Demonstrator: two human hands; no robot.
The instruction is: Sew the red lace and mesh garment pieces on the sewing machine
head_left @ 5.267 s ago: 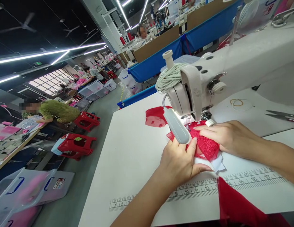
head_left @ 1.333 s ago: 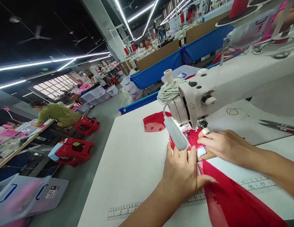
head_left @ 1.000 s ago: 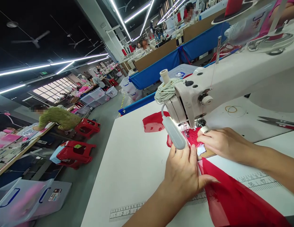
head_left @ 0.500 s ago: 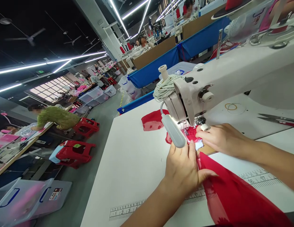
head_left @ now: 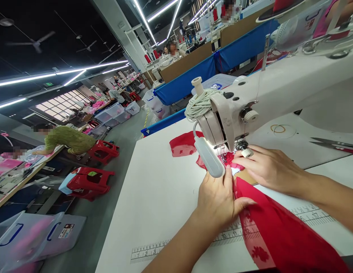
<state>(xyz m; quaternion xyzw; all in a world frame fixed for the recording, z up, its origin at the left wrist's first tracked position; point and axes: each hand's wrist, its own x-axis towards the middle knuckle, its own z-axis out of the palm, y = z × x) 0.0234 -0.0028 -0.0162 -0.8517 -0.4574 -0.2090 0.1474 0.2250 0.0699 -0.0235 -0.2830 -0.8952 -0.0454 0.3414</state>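
A sheer red fabric with darker flower motifs runs from the front right edge up towards the needle. My left hand lies flat beside the needle, fingers stretched forward and thumb spread out over the fabric. To the right of the needle, my right hand is closed with its fingertips on the red lace edge. The white sewing machine stands over the work; its grey lamp partly hides the presser foot. A loose end of red fabric lies behind the lamp.
Black scissors rest at the right beside the machine arm. A ruler scale is printed along the front of the white table. Red stools, clear plastic bins and a seated person in green are at the left.
The red fabric has shifted a little to the left near my hands, showing more flower motif at the front. My right fingertips have moved slightly back towards the machine head.
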